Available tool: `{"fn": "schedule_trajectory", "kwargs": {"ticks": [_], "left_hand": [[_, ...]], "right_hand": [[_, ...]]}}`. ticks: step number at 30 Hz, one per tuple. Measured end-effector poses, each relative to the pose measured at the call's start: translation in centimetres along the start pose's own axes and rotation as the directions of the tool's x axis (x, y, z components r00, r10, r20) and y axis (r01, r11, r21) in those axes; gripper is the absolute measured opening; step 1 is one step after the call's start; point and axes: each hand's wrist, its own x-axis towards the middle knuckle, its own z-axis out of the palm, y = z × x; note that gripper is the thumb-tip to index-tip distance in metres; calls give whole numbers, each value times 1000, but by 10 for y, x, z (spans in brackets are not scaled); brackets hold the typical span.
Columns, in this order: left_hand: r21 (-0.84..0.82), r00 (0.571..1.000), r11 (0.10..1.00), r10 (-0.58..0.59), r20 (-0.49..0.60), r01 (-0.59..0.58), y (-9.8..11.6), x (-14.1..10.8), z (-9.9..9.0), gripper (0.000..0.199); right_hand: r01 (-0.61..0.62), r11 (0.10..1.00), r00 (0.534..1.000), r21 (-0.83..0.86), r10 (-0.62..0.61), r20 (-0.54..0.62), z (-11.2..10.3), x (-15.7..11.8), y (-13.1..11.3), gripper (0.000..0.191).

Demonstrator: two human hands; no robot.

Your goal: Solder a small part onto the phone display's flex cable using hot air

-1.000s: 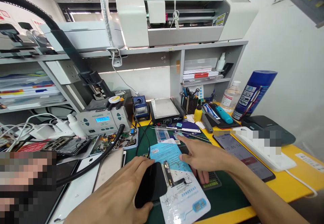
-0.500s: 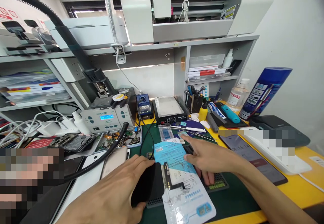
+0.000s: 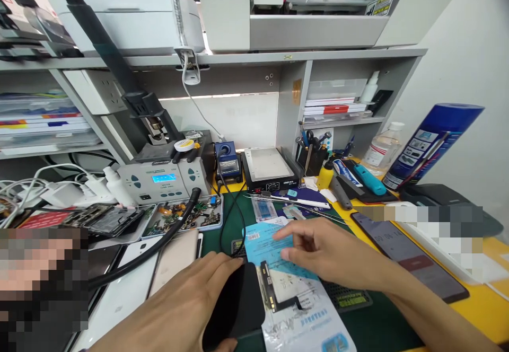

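My left hand (image 3: 186, 304) wraps the left side of a black phone (image 3: 244, 304), its fingers at the far edge and its thumb at the near end. The phone's dark face is up and overlaps the left edge of a blue and white printed packet (image 3: 314, 315). On that packet lies a thin black flex cable (image 3: 270, 288) with a bent tail. My right hand (image 3: 322, 251) is over the packet's blue upper part, thumb and index finger apart and nothing visible between them. Its other fingers are curled and partly hidden; I cannot tell whether it touches the packet.
A green mat covers the yellow desk. Left are pale phones (image 3: 175, 262), a parts tray (image 3: 189, 217) and a black hose (image 3: 159, 251). Behind stand a hot-air station (image 3: 163, 179) and a heating plate (image 3: 270, 164). Tweezers (image 3: 326, 214) and a phone with a timer (image 3: 409, 256) lie right.
My right hand has drawn up off the mat side of the packet, its fingers more curled. My left hand stays on the phone. The view has tipped downward.
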Motion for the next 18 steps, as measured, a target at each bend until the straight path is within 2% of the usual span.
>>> {"fn": "schedule_trajectory", "kwargs": {"ticks": [3, 7, 11, 18], "left_hand": [[-26, 998, 999, 33, -57, -34, -7, -1, 11, 89], [-52, 993, 997, 49, -110, -55, -11, -1, 20, 92], [-77, 992, 993, 80, -97, -88, -15, -1, 19, 91], [-74, 987, 985, 149, -52, -153, -29, -1, 21, 89]], "right_hand": [[-4, 1000, 1000, 8, 4, -7, 15, 3, -2, 21], [-34, 996, 997, -84, 28, -73, 27, 7, -4, 21], [-58, 985, 993, -164, 41, -108, 32, 10, -4, 16], [-83, 976, 992, -203, 60, -115, 34, 10, -5, 17]]}}
